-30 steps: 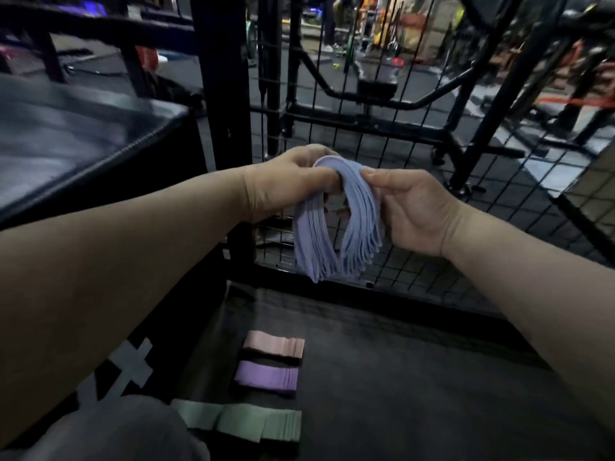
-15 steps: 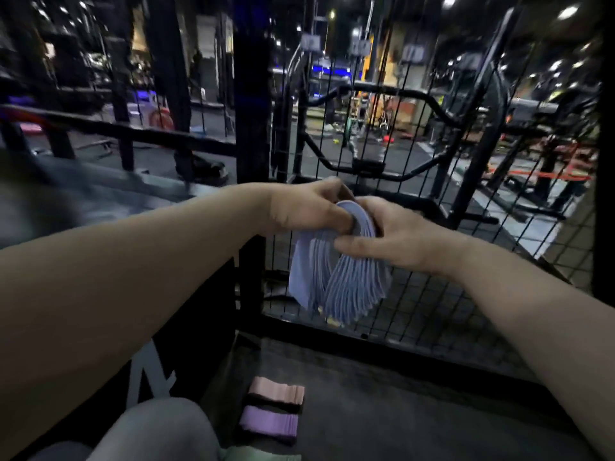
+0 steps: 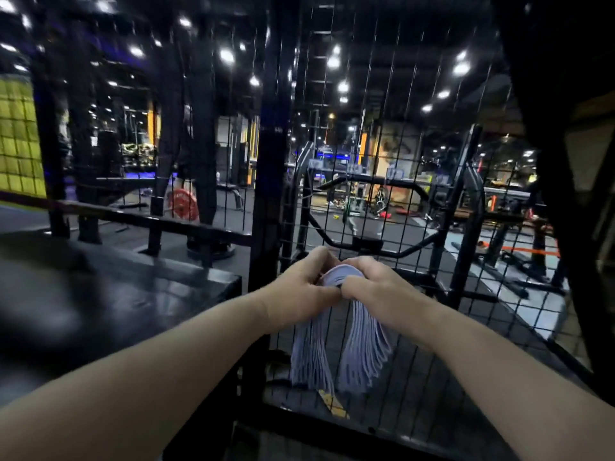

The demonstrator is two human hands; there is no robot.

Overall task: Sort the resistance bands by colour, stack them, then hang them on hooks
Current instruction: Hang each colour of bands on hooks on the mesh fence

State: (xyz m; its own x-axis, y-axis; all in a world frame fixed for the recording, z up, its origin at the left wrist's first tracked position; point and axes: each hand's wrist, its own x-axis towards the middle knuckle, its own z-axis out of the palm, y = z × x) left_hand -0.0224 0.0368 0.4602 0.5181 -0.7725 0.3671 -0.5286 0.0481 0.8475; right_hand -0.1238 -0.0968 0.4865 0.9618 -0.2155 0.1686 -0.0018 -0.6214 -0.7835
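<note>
On my feed, two bare forearms come in from the lower left and lower right corners and meet just below the centre of the frame. The left hand [image 3: 301, 289] is turned knuckles up, its fingers curled over the top of a thick bundle of pale blue-violet resistance bands [image 3: 362, 344]. The right hand [image 3: 376, 287] mirrors it from the other side, fingers bent down over the same fold, thumb tucked under. The two hands touch at the knuckles, both gripping the bundle at its top.

The bands are folded over at the hands. Their loops hang down in two fanned clusters, one under each hand, with a gap between them. They hang in the air in front of a black wire mesh panel [image 3: 416, 194], which fills the centre and right of the frame. A black upright post [image 3: 269, 194] stands just left of the hands. A dark glossy counter [image 3: 100, 294] takes up the left middle. Behind the mesh is a dim gym floor, with a red weight plate [image 3: 181, 202] left of centre.
</note>
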